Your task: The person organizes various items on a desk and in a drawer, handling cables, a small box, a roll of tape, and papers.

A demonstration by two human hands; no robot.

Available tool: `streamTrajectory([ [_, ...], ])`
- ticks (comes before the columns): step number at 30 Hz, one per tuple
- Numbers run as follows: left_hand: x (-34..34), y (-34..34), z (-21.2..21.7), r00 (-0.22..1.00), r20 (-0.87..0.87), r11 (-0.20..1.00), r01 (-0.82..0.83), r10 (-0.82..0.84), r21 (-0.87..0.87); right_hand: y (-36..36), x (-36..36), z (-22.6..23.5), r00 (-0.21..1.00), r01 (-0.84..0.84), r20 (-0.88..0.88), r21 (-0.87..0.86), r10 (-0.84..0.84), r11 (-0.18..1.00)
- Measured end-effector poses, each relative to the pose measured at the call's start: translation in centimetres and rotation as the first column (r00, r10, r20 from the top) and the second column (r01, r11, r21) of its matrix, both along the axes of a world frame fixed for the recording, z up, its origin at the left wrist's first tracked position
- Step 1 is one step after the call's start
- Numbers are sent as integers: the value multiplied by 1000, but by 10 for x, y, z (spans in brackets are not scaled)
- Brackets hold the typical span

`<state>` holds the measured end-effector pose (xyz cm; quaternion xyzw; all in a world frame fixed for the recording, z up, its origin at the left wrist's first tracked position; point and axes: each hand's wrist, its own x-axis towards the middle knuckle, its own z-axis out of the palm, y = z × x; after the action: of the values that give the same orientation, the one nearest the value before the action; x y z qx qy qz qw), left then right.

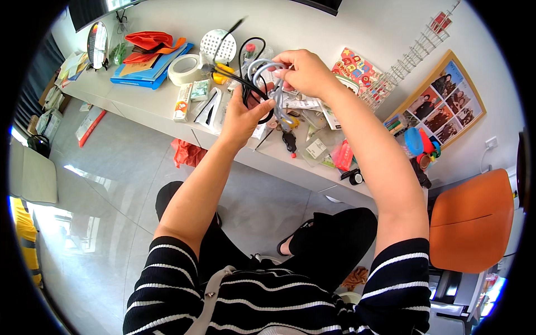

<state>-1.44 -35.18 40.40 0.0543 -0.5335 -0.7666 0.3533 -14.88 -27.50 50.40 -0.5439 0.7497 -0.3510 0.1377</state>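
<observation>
Upper centre of the frame, above the worktop [142, 100], the left hand [241, 121] is curled round a bunch of black cable [245, 82], while the right hand [307, 73] pinches a grey cable [277, 104] loop! Looks like the cords are being handled into order; the next move calls for steady strands and a careful pull. Fingers hide the crossings; the raised black end is blurred.
</observation>
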Motion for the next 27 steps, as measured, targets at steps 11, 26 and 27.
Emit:
streamTrajectory([
  [11,-10,-9,-4,981,-30,981,-191,192,36,12,18,-15,965,-26,243,-272,95,962],
  [26,-1,-24,4,972,-230,967,21,39,254,74,35,-108,683,436,664,-34,-306,899],
  [27,-1,-26,3,971,-237,963,44,22,267,74,35,-108,616,493,727,-54,-304,868],
])
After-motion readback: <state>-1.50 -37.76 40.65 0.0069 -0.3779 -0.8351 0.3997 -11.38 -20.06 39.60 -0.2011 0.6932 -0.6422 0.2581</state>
